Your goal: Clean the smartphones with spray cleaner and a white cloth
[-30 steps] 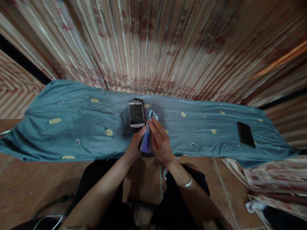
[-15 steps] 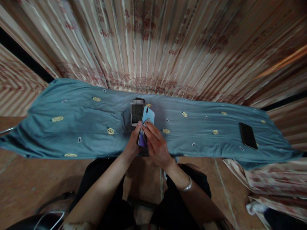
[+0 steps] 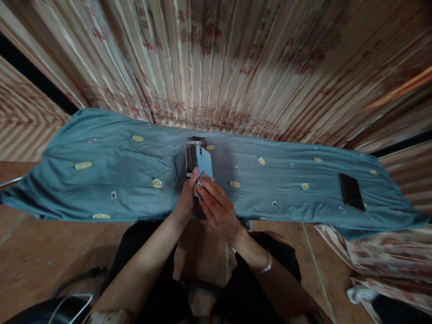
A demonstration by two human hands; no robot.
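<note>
Both of my hands hold a light blue phone [image 3: 205,164] upright over the near edge of a teal bedspread [image 3: 101,180]. My left hand [image 3: 187,200] grips its left side. My right hand [image 3: 218,208] covers its lower part, fingertips pressing a small pale cloth against its back. Just behind it, a second phone [image 3: 191,161] with a dark screen and white frame lies on the bedspread, partly hidden by the held phone.
A black phone [image 3: 351,192] lies flat on the bedspread at the far right. Striped floral curtains [image 3: 216,67] hang behind the bed. Folded patterned fabric [image 3: 381,261] sits at the lower right. A dark object with a pale cord [image 3: 64,306] lies on the brown floor at the lower left.
The light blue phone has been tipped up and moved away from me, now overlapping the phone behind it. My right hand slid down to its lower part.
</note>
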